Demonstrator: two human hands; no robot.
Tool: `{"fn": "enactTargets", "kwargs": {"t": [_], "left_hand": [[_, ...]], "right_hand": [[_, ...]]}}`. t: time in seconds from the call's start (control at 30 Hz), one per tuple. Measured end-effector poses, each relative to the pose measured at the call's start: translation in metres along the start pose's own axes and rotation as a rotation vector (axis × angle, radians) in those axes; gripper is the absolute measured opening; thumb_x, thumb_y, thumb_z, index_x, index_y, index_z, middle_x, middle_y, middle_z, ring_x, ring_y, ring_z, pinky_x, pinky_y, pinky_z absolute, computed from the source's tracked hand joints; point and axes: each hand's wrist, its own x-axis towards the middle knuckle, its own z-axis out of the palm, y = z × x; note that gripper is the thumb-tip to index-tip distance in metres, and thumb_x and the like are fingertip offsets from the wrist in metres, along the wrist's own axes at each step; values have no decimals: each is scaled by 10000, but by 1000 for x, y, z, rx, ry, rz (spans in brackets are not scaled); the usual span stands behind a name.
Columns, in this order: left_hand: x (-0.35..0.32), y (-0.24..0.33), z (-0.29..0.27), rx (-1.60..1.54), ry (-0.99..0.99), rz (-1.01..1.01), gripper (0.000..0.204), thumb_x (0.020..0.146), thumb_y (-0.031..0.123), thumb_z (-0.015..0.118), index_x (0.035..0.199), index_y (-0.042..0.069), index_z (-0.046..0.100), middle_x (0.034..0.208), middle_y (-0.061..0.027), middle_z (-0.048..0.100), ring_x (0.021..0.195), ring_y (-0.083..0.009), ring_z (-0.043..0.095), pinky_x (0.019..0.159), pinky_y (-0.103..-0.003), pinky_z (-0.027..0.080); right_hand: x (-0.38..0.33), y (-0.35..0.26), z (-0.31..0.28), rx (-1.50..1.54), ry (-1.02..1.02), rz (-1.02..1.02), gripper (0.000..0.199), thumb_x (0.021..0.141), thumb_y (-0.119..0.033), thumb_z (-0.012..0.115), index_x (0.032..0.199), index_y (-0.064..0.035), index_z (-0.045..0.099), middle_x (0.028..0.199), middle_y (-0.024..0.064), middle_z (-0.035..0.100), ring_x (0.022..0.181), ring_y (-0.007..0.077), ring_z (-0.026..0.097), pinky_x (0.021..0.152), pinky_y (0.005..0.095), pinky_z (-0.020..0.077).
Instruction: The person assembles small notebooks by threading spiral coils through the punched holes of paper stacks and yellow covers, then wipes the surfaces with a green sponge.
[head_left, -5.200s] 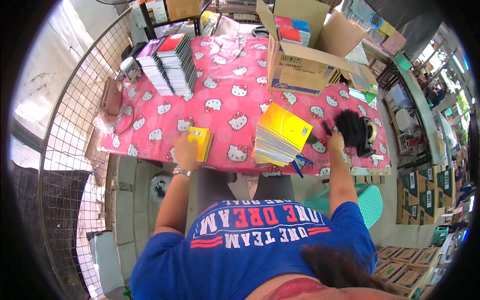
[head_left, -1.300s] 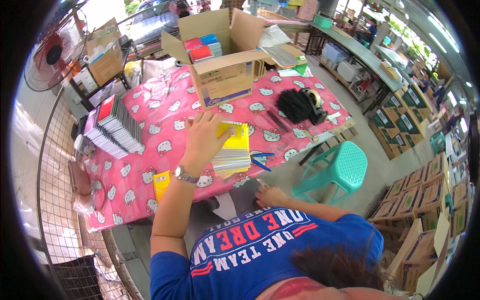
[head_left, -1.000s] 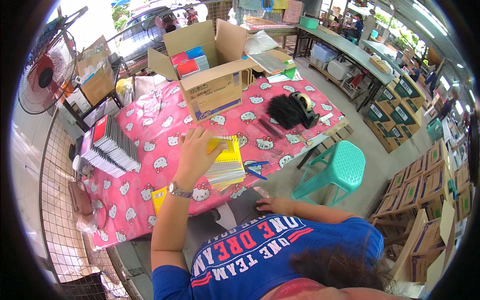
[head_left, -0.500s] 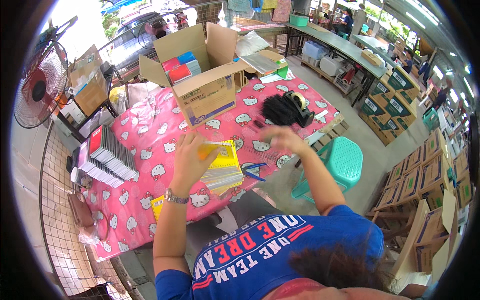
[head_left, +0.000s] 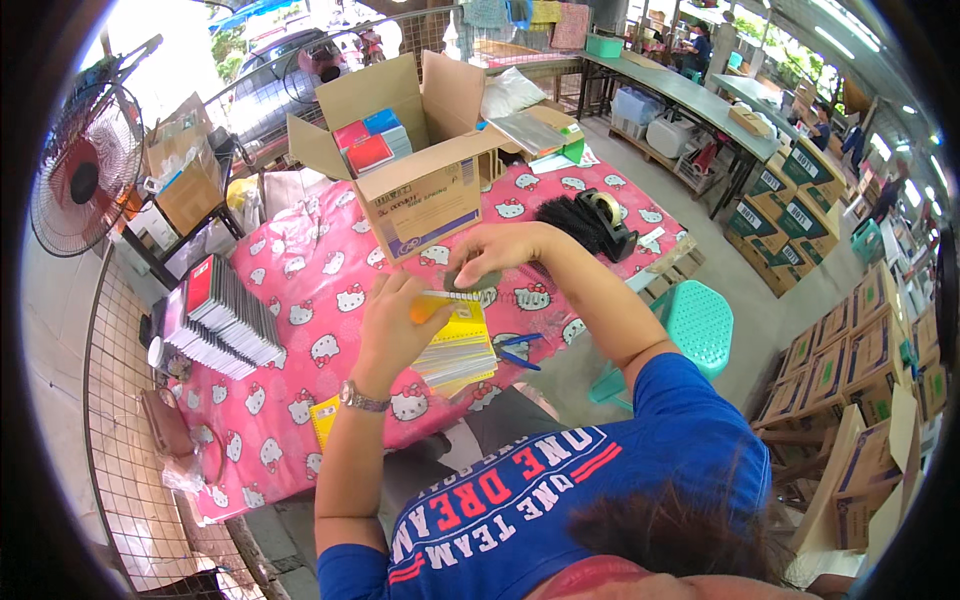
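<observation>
My left hand (head_left: 393, 322) is closed on the edge of a yellow notebook (head_left: 430, 306), held up over the table. A thin spiral coil (head_left: 515, 297) runs along the notebook's punched top edge and sticks out to the right. My right hand (head_left: 485, 258) has its fingers bent down onto the coil at that edge. Something dark grey-green shows at its fingertips; I cannot tell what it is. Below lies a stack of yellow notebooks (head_left: 455, 358). Blue-handled pliers (head_left: 520, 348) rest just right of the stack.
An open cardboard box (head_left: 425, 210) with red and blue books stands behind my hands. A black coil bundle (head_left: 570, 222) and a tape dispenser (head_left: 612, 222) sit at right. Spiral notebooks (head_left: 228, 318) are piled at left. A green stool (head_left: 695, 325) stands by the table.
My right hand has moved left from over the coil's free end to the notebook's edge. My left hand stays on the notebook.
</observation>
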Motion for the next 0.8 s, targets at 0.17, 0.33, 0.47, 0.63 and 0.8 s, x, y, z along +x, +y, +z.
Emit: {"fn": "enactTargets", "kwargs": {"t": [0.17, 0.33, 0.47, 0.63, 0.8], "left_hand": [[1, 0, -2, 20, -25, -46, 345, 724, 217, 809, 956, 39, 625, 931, -103, 608, 922, -313, 536, 830, -407, 449], [0, -1, 1, 1, -6, -24, 343, 740, 223, 799, 966, 45, 611, 929, -102, 612, 931, -313, 537, 828, -406, 452], [4, 2, 0, -4, -18, -22, 349, 739, 227, 800, 966, 45, 609, 920, -97, 614, 935, -311, 540, 826, -410, 451], [4, 1, -5, 0, -69, -101, 342, 750, 213, 791, 967, 32, 599, 922, -125, 611, 934, -326, 554, 821, -417, 456], [4, -9, -2, -60, -12, -43, 318, 774, 169, 770, 993, 27, 588, 941, -142, 606, 919, -330, 562, 809, -417, 460]], "right_hand": [[6, -25, 18, -206, 125, 131, 558, 827, -481, 655, 1062, 25, 674, 1029, 100, 662, 1004, 195, 605, 915, 331, 466], [10, -24, 18, 374, -207, -356, 514, 847, -474, 643, 1037, 2, 688, 1152, 100, 575, 1064, 210, 563, 943, 339, 441], [11, -16, 7, -58, -27, -179, 499, 885, -466, 590, 1021, 2, 693, 1118, 84, 586, 1113, 222, 541, 948, 335, 435], [19, -18, 17, -399, 34, 89, 480, 873, -449, 594, 1008, 4, 681, 1105, 88, 588, 1037, 214, 579, 893, 336, 474], [28, -17, 8, -68, -41, -174, 606, 823, -531, 599, 1040, 31, 657, 1082, 130, 592, 1025, 242, 596, 879, 359, 490]]}}
